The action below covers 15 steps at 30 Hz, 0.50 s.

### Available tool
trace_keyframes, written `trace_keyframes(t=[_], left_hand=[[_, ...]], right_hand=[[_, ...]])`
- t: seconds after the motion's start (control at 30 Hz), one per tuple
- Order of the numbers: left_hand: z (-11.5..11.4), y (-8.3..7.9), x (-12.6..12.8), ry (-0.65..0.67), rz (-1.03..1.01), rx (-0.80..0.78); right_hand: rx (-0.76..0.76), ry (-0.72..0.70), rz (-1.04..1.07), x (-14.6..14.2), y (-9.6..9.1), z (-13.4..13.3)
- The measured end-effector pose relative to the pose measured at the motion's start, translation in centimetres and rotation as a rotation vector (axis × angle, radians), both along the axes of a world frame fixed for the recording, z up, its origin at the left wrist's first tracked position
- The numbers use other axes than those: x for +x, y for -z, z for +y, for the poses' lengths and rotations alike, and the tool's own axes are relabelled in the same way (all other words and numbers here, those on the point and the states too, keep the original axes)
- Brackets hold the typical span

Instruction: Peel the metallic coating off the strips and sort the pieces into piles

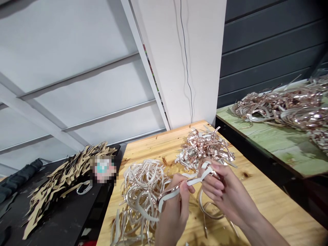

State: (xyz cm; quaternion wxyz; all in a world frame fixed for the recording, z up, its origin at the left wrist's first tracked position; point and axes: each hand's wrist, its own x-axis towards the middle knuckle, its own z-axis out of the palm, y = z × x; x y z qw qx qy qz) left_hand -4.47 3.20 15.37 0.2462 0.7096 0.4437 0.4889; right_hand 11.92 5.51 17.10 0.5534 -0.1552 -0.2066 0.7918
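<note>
Left hand and right hand in firm pinch on one pale foil strip, fingers closed, above pine bench, between pale tangle and rose-gold tangle.

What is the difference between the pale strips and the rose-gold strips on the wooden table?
The pale strips look cream and rather dull, while the rose-gold strips shine like metal. The pale strips spread wider over the pine tabletop, while the rose-gold strips form a tighter heap. The pale strips lie nearer the camera, and the rose-gold strips lie farther back. Both are tangles of thin, curved strips.
</note>
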Motion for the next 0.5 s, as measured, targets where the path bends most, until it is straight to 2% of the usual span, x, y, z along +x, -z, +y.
trace_keyframes(t=[0.13, 0.27, 0.4, 0.5], left_hand=[[0.0, 0.2, -0.1, -0.015, 0.067, 0.017], [-0.2, 0.0, -0.1, -0.032, 0.09, 0.084], [-0.5, 0.0, 0.5, -0.097, -0.086, 0.067], [-0.6, 0.3, 1.2, -0.15, -0.26, -0.021]], right_hand=[[-0.127, 0.046, 0.158, 0.5, -0.2, 0.4], [-0.192, 0.131, 0.211, 0.2, -0.1, 0.6], [-0.126, 0.229, 0.105, 0.0, -0.3, 0.7], [0.009, 0.18, -0.005, 0.1, -0.3, 0.6]])
